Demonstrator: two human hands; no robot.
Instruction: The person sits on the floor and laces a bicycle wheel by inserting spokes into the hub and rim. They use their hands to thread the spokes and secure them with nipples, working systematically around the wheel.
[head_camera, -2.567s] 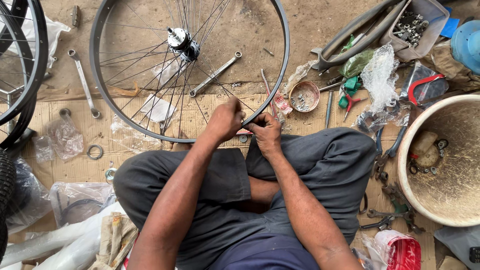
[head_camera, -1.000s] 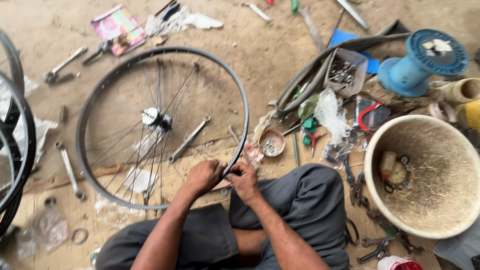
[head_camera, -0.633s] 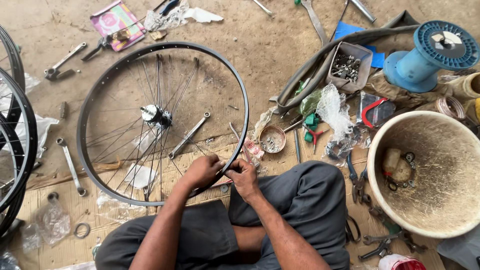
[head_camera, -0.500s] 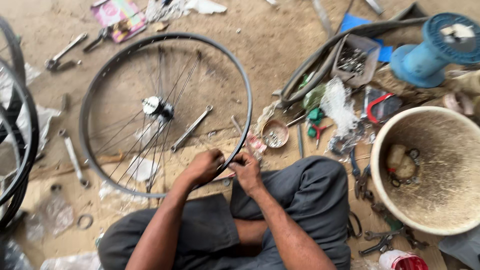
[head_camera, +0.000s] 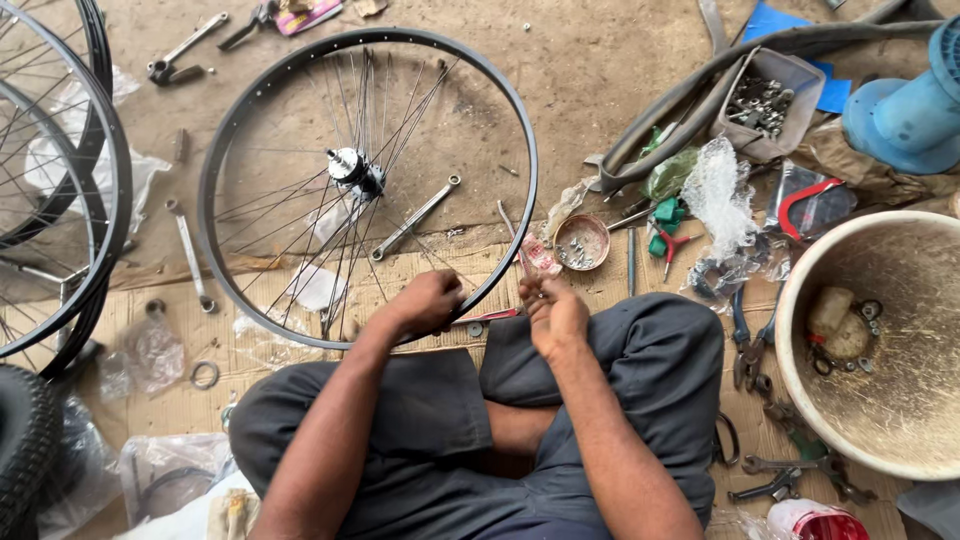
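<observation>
Sitting on the floor, the person is gripping the wheel's rim (head_camera: 500, 290) with the left hand (head_camera: 428, 300); the right hand (head_camera: 555, 312) is pinching a small part beside it, probably for fitting next.

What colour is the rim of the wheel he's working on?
Black, with silvery metal spokes; the wheel rim shows clearly in the head view.
</observation>
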